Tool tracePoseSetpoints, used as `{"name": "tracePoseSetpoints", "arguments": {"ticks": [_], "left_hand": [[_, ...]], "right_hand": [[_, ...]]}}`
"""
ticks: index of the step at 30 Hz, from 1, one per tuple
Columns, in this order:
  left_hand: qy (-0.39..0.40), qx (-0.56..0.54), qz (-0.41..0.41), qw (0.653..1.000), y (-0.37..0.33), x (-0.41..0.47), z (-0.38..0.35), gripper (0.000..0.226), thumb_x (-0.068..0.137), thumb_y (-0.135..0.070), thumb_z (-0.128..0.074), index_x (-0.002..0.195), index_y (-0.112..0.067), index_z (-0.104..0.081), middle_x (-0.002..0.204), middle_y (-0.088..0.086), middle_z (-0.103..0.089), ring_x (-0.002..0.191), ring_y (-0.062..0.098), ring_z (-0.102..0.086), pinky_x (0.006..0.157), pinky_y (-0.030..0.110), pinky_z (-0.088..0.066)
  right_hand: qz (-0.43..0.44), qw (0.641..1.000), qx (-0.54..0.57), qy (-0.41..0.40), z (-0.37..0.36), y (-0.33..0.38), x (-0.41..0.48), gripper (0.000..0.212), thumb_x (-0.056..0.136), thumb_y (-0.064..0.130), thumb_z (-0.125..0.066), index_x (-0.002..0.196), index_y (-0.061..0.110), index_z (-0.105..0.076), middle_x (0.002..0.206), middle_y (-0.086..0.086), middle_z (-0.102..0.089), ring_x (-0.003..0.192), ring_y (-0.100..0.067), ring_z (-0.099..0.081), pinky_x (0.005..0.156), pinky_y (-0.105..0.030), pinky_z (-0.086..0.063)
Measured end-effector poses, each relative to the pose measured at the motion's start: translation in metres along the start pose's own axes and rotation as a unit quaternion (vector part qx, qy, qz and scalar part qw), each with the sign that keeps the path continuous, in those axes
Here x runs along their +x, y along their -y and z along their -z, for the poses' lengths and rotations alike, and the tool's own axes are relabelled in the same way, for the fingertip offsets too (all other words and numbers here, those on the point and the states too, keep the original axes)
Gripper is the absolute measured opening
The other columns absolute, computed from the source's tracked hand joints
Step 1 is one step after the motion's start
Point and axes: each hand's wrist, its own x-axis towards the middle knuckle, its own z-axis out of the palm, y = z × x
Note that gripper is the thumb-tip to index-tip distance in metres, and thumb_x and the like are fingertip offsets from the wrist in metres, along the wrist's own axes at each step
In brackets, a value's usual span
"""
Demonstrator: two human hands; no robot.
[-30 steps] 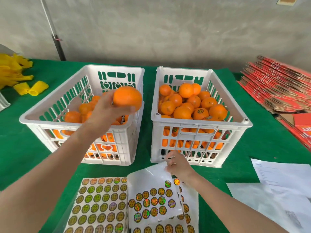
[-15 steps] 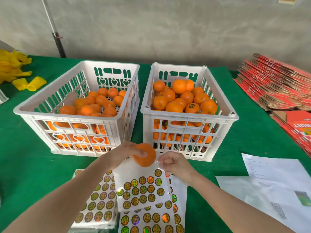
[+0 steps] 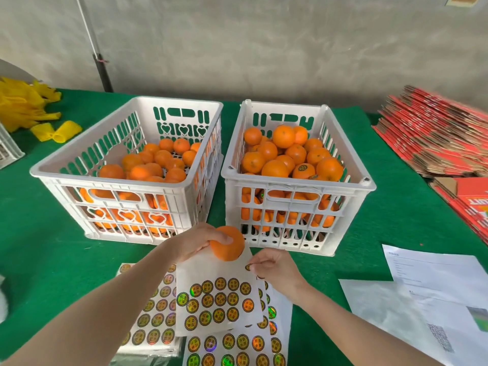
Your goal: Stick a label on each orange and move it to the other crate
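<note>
Far left on the green surface [image 3: 39, 247], a heap of yellow mesh sleeves [image 3: 23, 107] with 2 loose rolls [image 3: 67, 129] just beside. Along the right edge, a slanting stack of flattened red cartons [image 3: 435, 138]; nearer, overlapping white printed sheets [image 3: 433, 273]. Behind, a grey wall [image 3: 264, 48] and a dark pole [image 3: 103, 75].

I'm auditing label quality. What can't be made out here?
Head view:
Print on the sticker pinched by the right hand: too small, and the hand covers part.
Far side of the orange in the left hand: hidden by the fruit itself.
Text on the papers: too small.
Nearest sticker sheets: cut off by the bottom edge.
</note>
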Motion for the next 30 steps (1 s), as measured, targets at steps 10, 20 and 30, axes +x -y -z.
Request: {"name": "tracePoseSetpoints", "arguments": {"ticks": [10,20,30], "left_hand": [[0.072,-0.217,-0.025,0.973,0.004,0.002,0.004,0.097,0.033,-0.032,-0.092,0.120,-0.013,-0.054,0.121,0.017,-0.061,0.102,0.034,-0.065,0.080,0.039,-0.057],[0.172,-0.379,-0.090,0.905,-0.020,-0.013,-0.003,0.095,0.041,-0.028,-0.091,0.125,-0.009,-0.050,0.105,0.024,-0.063,0.077,0.035,-0.065,0.060,0.031,-0.056],[0.140,-0.343,-0.136,0.919,-0.026,-0.026,0.017,0.086,0.042,-0.020,-0.088,0.123,-0.019,-0.058,0.116,0.014,-0.061,0.103,0.034,-0.061,0.085,0.043,-0.050]], "right_hand": [[0.067,0.990,0.088,-0.087,0.018,0.055,-0.002,0.025,0.086,0.007,-0.064,0.070,0.025,-0.071,0.076,0.010,-0.069,0.082,-0.010,-0.060,0.079,-0.027,-0.048],[0.233,0.967,-0.101,0.004,0.028,0.137,-0.006,0.015,0.094,0.010,-0.054,0.088,0.022,-0.060,0.099,-0.003,-0.066,0.095,-0.015,-0.060,0.083,-0.034,-0.049],[0.252,0.955,-0.134,0.081,0.020,0.162,-0.007,0.024,0.091,0.003,-0.057,0.080,0.025,-0.059,0.107,0.001,-0.064,0.099,-0.011,-0.058,0.080,-0.024,-0.050]]}}
